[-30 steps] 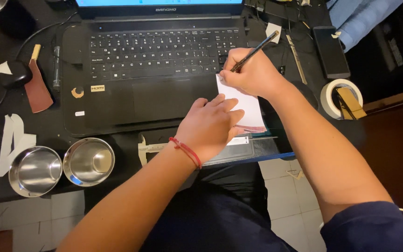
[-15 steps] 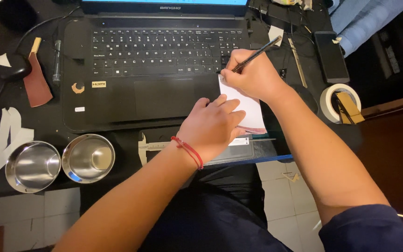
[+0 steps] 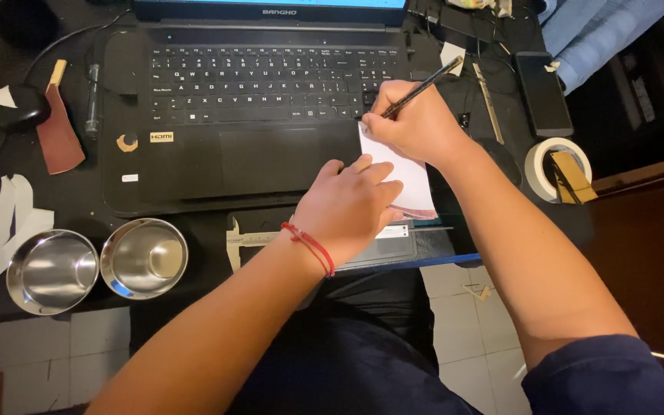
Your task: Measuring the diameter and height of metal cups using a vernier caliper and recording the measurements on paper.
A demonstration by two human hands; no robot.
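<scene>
My right hand (image 3: 416,123) grips a dark pencil (image 3: 424,84), its tip down at the top left corner of a white paper sheet (image 3: 403,175). The sheet lies over the right front corner of a black laptop (image 3: 247,100). My left hand (image 3: 351,204), with a red cord around the wrist, lies flat with its fingers pressing the sheet's lower left part. A metal caliper (image 3: 251,240) lies just left of that wrist, partly hidden under my forearm.
Two steel bowls (image 3: 144,257) (image 3: 51,270) stand at the desk's front left. A tape roll (image 3: 555,169) and a black phone (image 3: 543,92) lie to the right. A brown leather piece (image 3: 59,138), white scraps (image 3: 13,227) and a mouse (image 3: 17,107) are at left.
The view has shifted slightly. My right hand with the pencil moved a little up and left along the sheet's top edge. My left hand stays pressed on the paper.
</scene>
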